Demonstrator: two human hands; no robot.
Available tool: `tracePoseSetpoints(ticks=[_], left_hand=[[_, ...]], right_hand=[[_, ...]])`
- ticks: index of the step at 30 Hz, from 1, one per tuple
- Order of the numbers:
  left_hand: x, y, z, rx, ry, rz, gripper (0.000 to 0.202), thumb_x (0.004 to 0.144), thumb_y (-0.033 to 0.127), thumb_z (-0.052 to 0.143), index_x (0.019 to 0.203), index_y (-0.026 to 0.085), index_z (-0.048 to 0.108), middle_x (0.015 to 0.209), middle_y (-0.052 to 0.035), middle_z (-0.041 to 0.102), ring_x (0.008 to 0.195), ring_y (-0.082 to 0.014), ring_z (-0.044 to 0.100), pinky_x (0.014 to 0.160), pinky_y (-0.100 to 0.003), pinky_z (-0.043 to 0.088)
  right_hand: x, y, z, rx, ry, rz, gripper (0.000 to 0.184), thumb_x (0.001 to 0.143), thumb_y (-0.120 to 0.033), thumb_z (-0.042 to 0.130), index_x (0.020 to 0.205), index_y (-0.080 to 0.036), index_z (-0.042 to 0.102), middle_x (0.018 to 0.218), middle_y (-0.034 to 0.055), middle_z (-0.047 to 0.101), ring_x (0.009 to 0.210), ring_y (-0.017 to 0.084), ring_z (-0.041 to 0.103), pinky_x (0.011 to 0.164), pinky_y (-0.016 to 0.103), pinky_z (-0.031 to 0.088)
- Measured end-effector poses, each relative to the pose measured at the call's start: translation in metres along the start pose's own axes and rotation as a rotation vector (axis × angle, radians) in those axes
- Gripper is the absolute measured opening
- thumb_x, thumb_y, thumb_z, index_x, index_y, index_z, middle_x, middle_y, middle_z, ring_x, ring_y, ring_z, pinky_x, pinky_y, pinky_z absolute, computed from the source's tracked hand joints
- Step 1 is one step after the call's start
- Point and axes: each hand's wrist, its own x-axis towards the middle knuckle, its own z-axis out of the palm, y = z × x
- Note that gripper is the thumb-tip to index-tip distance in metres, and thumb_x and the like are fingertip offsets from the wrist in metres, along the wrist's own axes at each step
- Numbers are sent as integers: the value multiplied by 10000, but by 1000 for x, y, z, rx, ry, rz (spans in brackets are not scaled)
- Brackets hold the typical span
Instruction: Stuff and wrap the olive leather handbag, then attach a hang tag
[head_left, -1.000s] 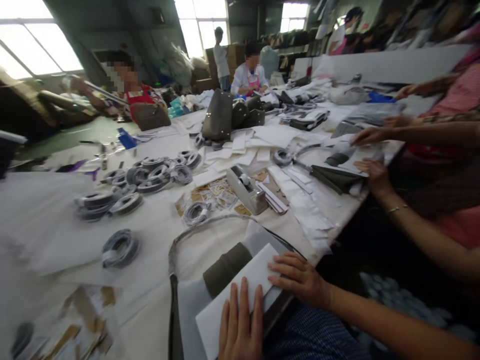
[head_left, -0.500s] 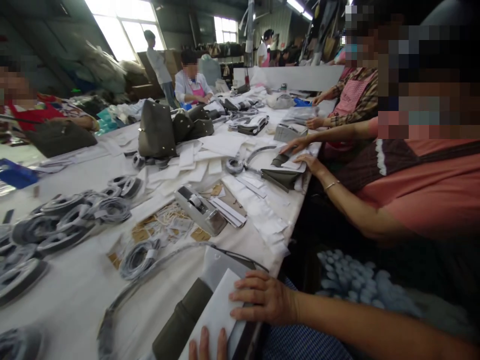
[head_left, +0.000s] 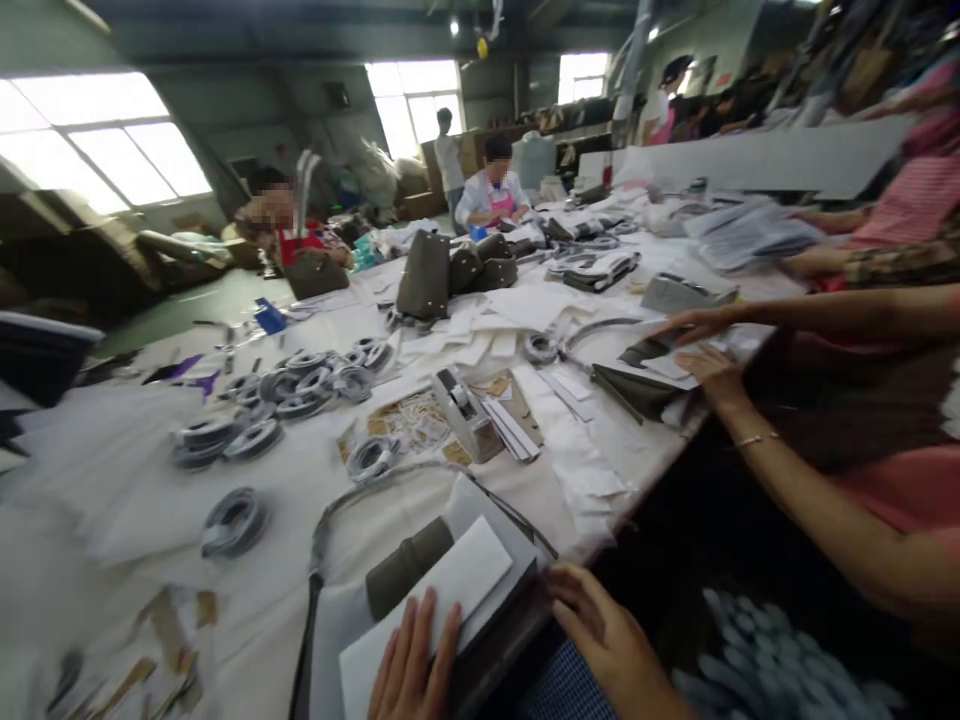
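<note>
My left hand (head_left: 411, 662) lies flat, fingers stretched out, on a white sheet (head_left: 427, 610) that covers a dark olive bag piece (head_left: 405, 565) at the table's near edge. My right hand (head_left: 596, 625) rests at the right end of that bag piece, by the table edge, fingers curled around its side. A long grey strap (head_left: 352, 500) curves away from the bag across the white table (head_left: 300, 480).
A tape dispenser (head_left: 465, 405) stands mid-table beside paper strips (head_left: 577, 450) and tags. Coiled grey straps (head_left: 285, 390) lie to the left. A co-worker's hands (head_left: 701, 345) work on a dark bag at the right. Finished olive bags (head_left: 427, 272) stand further back, with other people beyond.
The view swung back to the left and tilted down. My right hand slid off the white sheet to the bag's right end; my left hand came further into view on the sheet.
</note>
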Motion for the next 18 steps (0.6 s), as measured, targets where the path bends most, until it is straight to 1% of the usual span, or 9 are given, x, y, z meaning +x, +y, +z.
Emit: tracePoseSetpoints(ticks=[2, 4, 5, 7, 10, 12, 14, 16, 18], left_hand=[[1, 4, -8, -4, -57, -47, 570, 925, 80, 456, 1456, 289, 464, 1498, -42, 496, 1401, -219, 427, 1226, -341, 248], [3, 8, -12, 5, -69, -71, 567, 926, 75, 451, 1450, 292, 470, 1508, -33, 485, 1400, -221, 431, 1201, -348, 311], [4, 9, -13, 14, -66, -69, 574, 925, 64, 432, 1451, 291, 467, 1512, -33, 480, 1400, -222, 432, 1181, -353, 350], [6, 10, -14, 32, -50, -53, 593, 919, 41, 393, 1455, 286, 458, 1514, -39, 477, 1398, -225, 436, 1129, -360, 424], [7, 8, -17, 42, -48, -46, 606, 913, 26, 389, 1461, 279, 443, 1510, -48, 482, 1397, -230, 438, 1082, -363, 478], [4, 4, -20, 42, -46, -43, 592, 919, 34, 420, 1459, 277, 443, 1501, -50, 493, 1393, -228, 442, 1079, -356, 482], [0, 0, -22, 28, -16, -30, 573, 926, 48, 449, 1452, 274, 456, 1483, -54, 514, 1385, -226, 453, 1086, -349, 474], [-5, -2, -22, 13, 21, -19, 560, 929, 53, 463, 1443, 276, 472, 1465, -58, 533, 1378, -227, 462, 1093, -347, 462], [-7, -3, -22, 14, 39, -23, 555, 929, 56, 467, 1437, 277, 482, 1464, -58, 535, 1378, -232, 462, 1103, -350, 448]], right_hand=[[7, -4, 0, 167, -62, 182, 653, 804, -540, 716, 1358, -231, 562, 1424, 128, 565, 1282, 295, 572, 1099, 429, 458], [15, -15, 1, 272, -123, 259, 727, 756, -539, 762, 1384, -239, 550, 1466, 105, 530, 1340, 295, 515, 1121, 417, 428], [19, -21, 2, 311, -155, 274, 701, 767, -529, 755, 1375, -241, 562, 1462, 94, 537, 1351, 289, 502, 1123, 411, 423], [26, -34, 3, 347, -219, 301, 611, 786, -511, 736, 1307, -211, 624, 1375, 100, 614, 1294, 301, 552, 1095, 422, 445], [30, -47, 5, 306, -260, 351, 507, 789, -447, 717, 1212, -170, 683, 1221, 108, 704, 1189, 320, 623, 1062, 458, 466], [29, -51, 9, 275, -245, 306, 519, 759, -355, 713, 1250, -195, 657, 1239, 82, 698, 1238, 317, 591, 1096, 485, 435], [24, -51, 17, 302, -251, 209, 580, 735, -286, 688, 1308, -237, 611, 1284, 62, 676, 1276, 311, 564, 1099, 518, 431], [19, -48, 29, 376, -297, 126, 589, 750, -256, 643, 1336, -258, 584, 1280, 70, 677, 1223, 310, 609, 1021, 535, 502], [16, -40, 41, 432, -310, 62, 549, 809, -245, 580, 1357, -272, 563, 1237, 81, 698, 1127, 295, 671, 906, 507, 577]])
